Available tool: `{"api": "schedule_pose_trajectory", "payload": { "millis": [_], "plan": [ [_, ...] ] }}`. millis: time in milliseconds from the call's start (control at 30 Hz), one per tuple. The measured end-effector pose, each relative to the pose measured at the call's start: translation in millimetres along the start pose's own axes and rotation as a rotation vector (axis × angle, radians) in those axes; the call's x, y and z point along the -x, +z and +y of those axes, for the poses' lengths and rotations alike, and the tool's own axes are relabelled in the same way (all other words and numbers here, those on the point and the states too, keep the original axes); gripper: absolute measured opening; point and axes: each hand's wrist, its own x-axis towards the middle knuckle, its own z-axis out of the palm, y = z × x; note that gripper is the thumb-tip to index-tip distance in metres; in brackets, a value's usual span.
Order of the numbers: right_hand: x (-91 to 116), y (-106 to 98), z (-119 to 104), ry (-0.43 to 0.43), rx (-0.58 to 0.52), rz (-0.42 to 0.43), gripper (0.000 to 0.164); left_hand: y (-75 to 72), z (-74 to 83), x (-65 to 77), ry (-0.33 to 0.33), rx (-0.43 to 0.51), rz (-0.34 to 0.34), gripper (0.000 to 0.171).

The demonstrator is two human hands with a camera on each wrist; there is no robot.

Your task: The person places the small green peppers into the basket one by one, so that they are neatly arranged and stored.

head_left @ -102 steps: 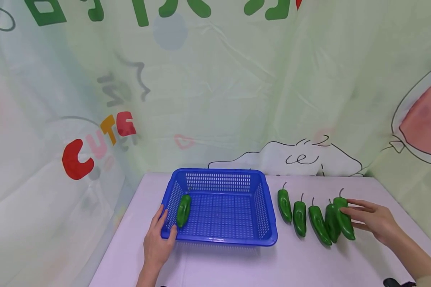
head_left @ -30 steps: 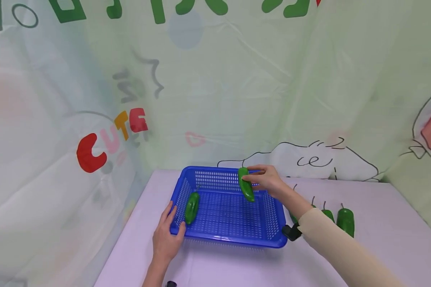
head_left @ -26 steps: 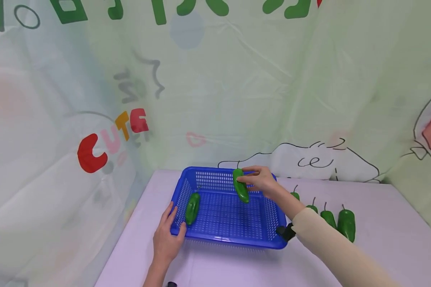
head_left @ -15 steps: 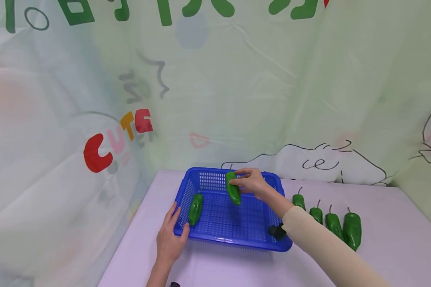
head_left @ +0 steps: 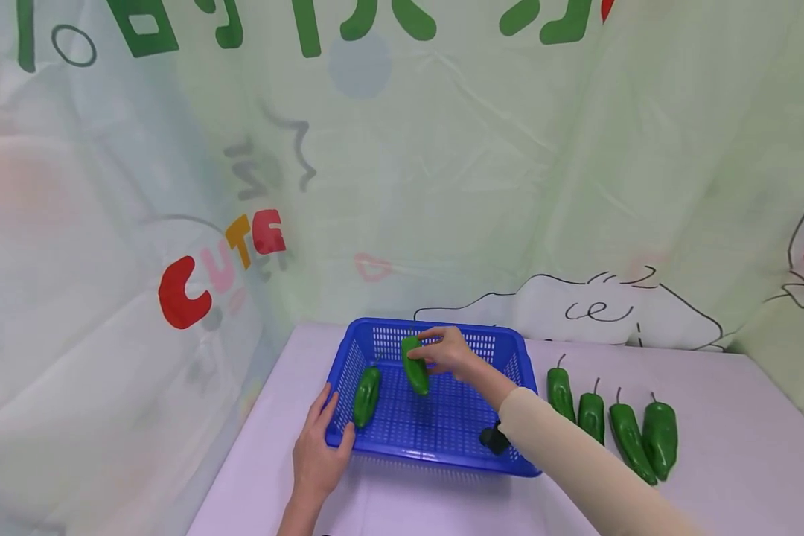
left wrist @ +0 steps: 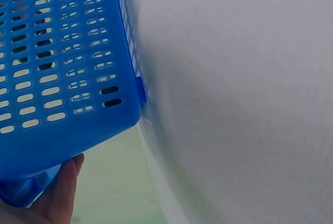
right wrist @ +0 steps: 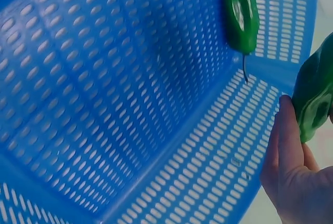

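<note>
A blue perforated plastic basket (head_left: 435, 455) sits on the table. At its front left corner my left hand (head_left: 318, 450) holds the rim, fingers along the left side and thumb by the front edge; in the left wrist view the fingers (left wrist: 63, 187) meet the rim beside the slotted wall. My right hand (head_left: 450, 351) pinches a green pepper (head_left: 414, 367) over the basket, left of its middle. Another green pepper (head_left: 366, 397) lies inside along the left wall. The right wrist view shows the held pepper (right wrist: 315, 89) apart from the one lying inside (right wrist: 242, 18).
Several green peppers (head_left: 659, 439) lie in a row on the white table (head_left: 723, 476), right of the basket. The right sleeve (head_left: 569, 461) crosses in front of the basket's right side. A printed curtain (head_left: 442, 186) hangs behind the table.
My right hand has taken the rightmost pepper from the row and carried it left over the basket, then further left and lower. The left hand stays at the basket's corner.
</note>
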Motion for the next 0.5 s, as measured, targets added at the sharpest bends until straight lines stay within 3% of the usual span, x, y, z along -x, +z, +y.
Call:
{"api": "schedule_pose_trajectory", "payload": {
  "millis": [300,500],
  "plan": [
    [-6,22,15,0.055,0.039,-0.048,0.048,-1.0,0.0,2.7,-0.019,0.0,-0.025,0.058],
    [-12,30,21,0.089,0.063,-0.068,0.05,-1.8,0.9,0.2,0.004,0.002,0.0,0.057]
  ]
}}
